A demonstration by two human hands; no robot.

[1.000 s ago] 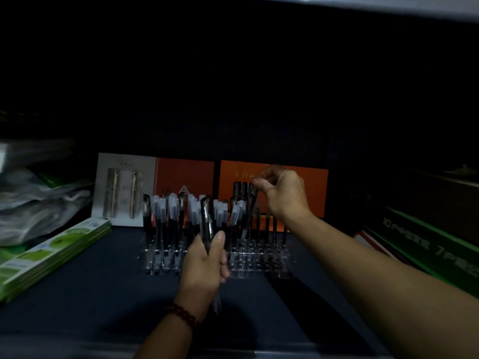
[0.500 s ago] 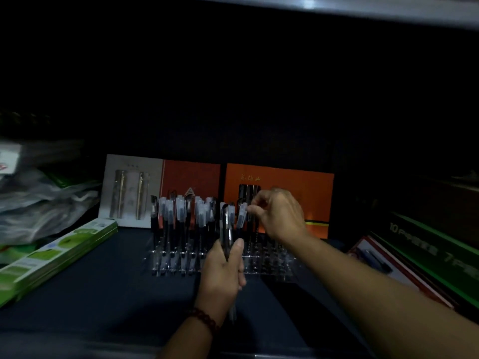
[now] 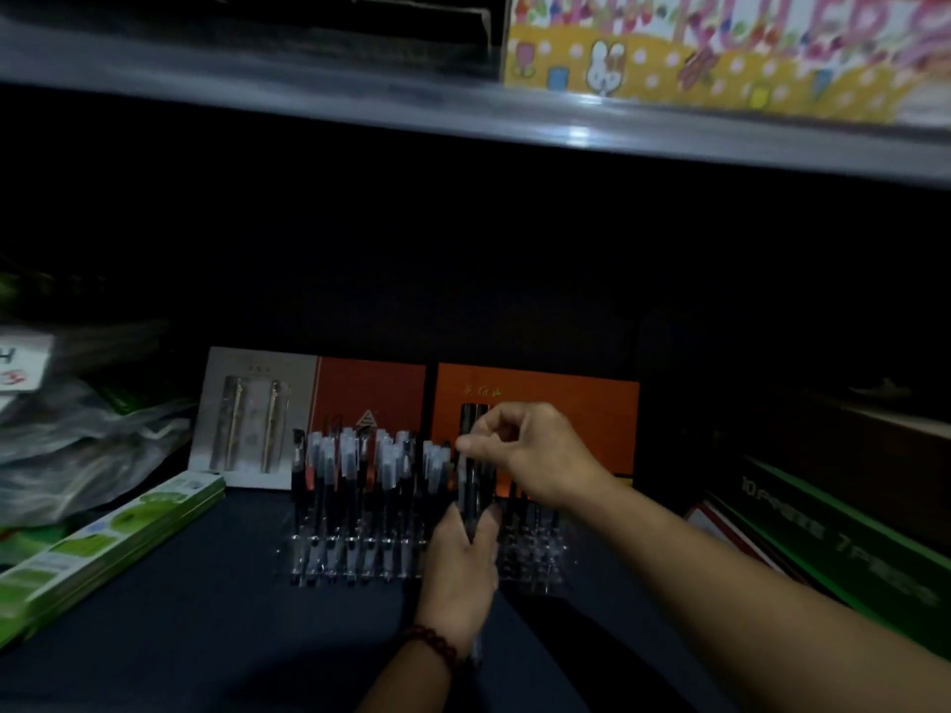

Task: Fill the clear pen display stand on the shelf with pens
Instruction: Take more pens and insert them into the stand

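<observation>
The clear stand (image 3: pixel 535 553) sits mid-shelf (image 3: pixel 206 609), nearer the back edge, with open surface toward the front edge. The left hand (image 3: pixel 458 573) grips a pen bundle (image 3: pixel 471 499) just before it; the right hand (image 3: pixel 535 455) pinches one pen's top.

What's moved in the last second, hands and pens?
The left hand, gripping its pen bundle, moved right along the stand. The right hand drew in leftward from the stand's back right and now pinches the top of one pen in that bundle. The view tilted up, bringing the upper shelf into sight. The stand, its filled left rows and the boxes behind stayed put.
</observation>
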